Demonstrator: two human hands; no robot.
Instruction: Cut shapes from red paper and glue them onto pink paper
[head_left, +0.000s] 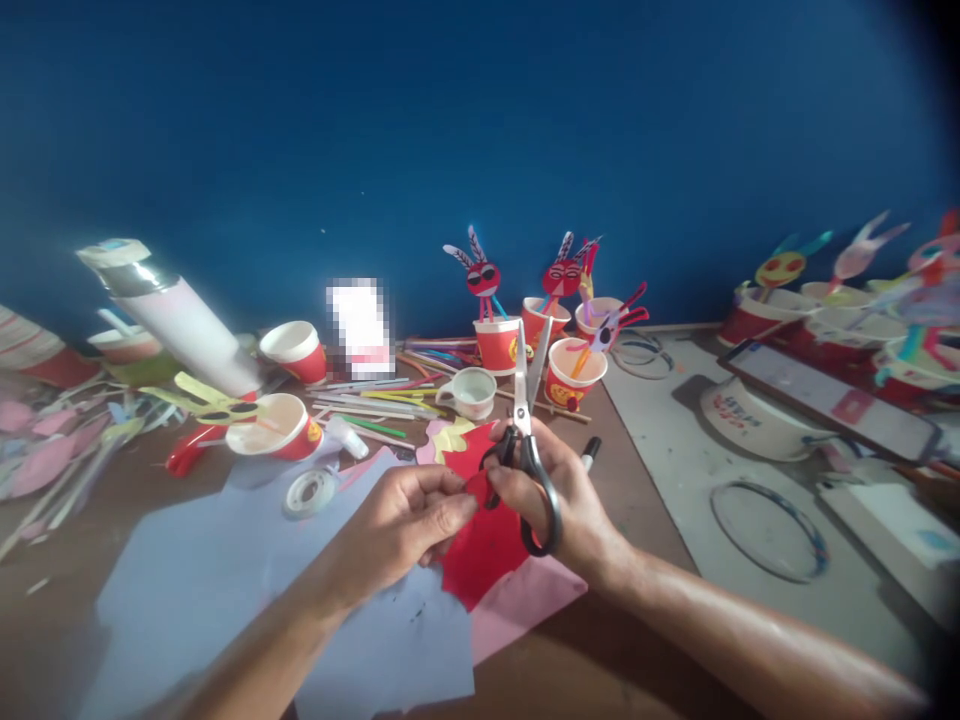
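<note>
Scissors [523,412] are held over the far right part of the red paper sheet [491,550], their blades narrowly parted and pointing away from the wearer, past the sheet's far edge; their long axis runs nearly straight forward, with the black loops at the near end. The right hand [574,490], at the red sheet's right edge, is closed around those loops, so the scissors lie at its fingers on its left side, the blades reaching out beyond it. The left hand [409,515], at the sheet's left edge, is pinched narrow on a small red paper piece [478,484], near the scissors' loops; whether the piece joins the sheet I cannot tell. A pink paper sheet [525,600] shows under the red sheet's near right edge, and a pale blue sheet [187,570] spreads to its left on the brown bench [615,665]. Left of the red sheet sits a tape roll [291,497]; right of it, a black-capped marker [592,453]; beyond it, a small white mug [474,398]
</note>
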